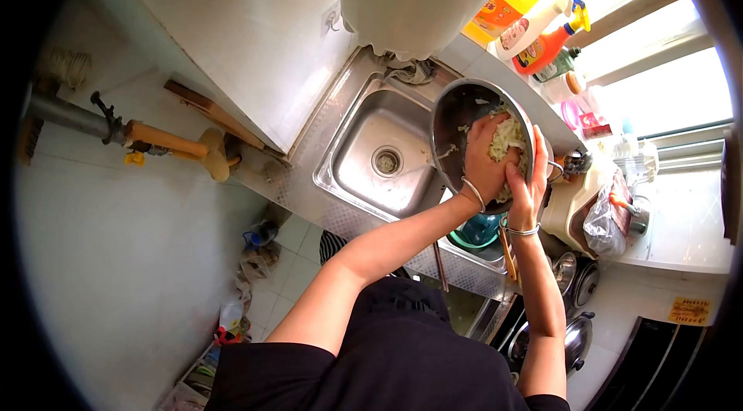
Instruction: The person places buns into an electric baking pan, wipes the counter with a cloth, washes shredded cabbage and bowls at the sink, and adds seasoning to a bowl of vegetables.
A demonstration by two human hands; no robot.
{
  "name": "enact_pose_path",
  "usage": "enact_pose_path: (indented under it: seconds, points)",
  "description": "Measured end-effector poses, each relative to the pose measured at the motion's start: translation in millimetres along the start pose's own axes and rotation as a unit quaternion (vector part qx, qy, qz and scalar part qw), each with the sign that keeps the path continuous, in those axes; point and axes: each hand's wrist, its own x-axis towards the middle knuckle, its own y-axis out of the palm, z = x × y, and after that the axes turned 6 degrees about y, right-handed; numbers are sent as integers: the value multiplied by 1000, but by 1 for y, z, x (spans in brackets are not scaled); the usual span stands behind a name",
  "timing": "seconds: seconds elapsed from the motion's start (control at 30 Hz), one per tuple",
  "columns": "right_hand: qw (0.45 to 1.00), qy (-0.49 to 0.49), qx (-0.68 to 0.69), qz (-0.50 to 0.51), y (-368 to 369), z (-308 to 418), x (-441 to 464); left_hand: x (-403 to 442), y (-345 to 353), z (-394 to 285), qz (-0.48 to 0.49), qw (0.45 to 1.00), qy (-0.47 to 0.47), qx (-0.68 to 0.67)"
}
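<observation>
A metal bowl [450, 118] is tilted above the double sink, with pale shredded cabbage [507, 138] gathered on its right side. My left hand [485, 154] is inside the bowl, its fingers curled against the cabbage; the fingertips are partly hidden in the shreds. On the right, my right hand [529, 188] grips the bowl by its rim and side, thumb on the inside. Loose shreds cling to the bowl's inner wall. Both wrists wear silver bangles.
The left sink basin [379, 149] has a drain strainer [386, 162]. A green basin [474, 237] sits under my forearms beside chopsticks [440, 266]. An orange spray bottle [546, 47] and other bottles line the window sill. Pots [579, 340] stand at lower right.
</observation>
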Motion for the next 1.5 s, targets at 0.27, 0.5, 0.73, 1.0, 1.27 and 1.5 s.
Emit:
enact_pose_path:
  seconds: [0.27,0.5,0.73,1.0,1.27,1.5]
  points:
    - [1000,-18,-3,14,3,5,2,3,-2,-3,-20,1000,8,-11]
    - [1000,-19,-17,17,4,8,4,6,-4,-10,-37,999,3,-22]
    - [989,71,129,-26,22,-55,-17,-12,-35,18,61,985,-21,158]
    - [795,310,513,-87,64,-114,-80,-30,-95,8,281,864,-64,412]
    - [785,302,538,-59,75,-112,-92,-9,-82,15,403,806,27,433]
    - [844,250,467,-83,71,-127,-92,-31,-94,18,465,777,188,381]
